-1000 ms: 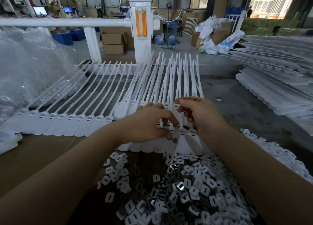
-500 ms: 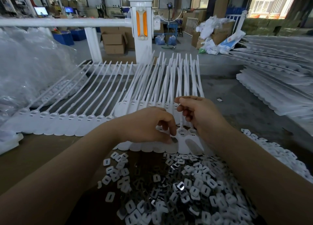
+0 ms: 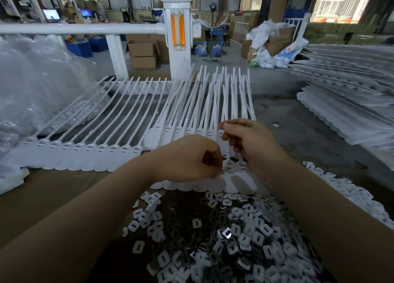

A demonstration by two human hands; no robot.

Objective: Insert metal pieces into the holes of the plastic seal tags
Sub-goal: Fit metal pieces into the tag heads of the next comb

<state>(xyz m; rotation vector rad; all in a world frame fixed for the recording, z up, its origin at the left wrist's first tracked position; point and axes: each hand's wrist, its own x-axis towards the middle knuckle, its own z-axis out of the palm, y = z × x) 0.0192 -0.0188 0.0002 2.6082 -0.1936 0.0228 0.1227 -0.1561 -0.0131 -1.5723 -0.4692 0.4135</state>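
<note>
Two bare hands meet over one strip of white plastic seal tags [image 3: 231, 176] in the head view, the only one given. This strip lies just beyond a heap of small white-and-silver metal pieces [image 3: 245, 235] spread on the brown cardboard work surface [image 3: 42, 193]. The left hand [image 3: 187, 159] is curled almost to a fist, thumb and forefinger pinched at a tag head; whether a piece sits in that pinch cannot be made out, as the fingers hide it. The right hand [image 3: 251, 142] is half closed, its fingertips [image 3: 233, 149] resting on the thin white straps just above the tag heads, seemingly steadying them.

Judging by this, the step in hand is seating a piece into a hole near the strip's right end. Another strip of white tags [image 3: 85, 152] lies to the left, apart from both hands. The next move likely calls for a firm press until the piece sits flush, then fetching a fresh piece from the heap and shifting to a neighbouring hole.
</note>
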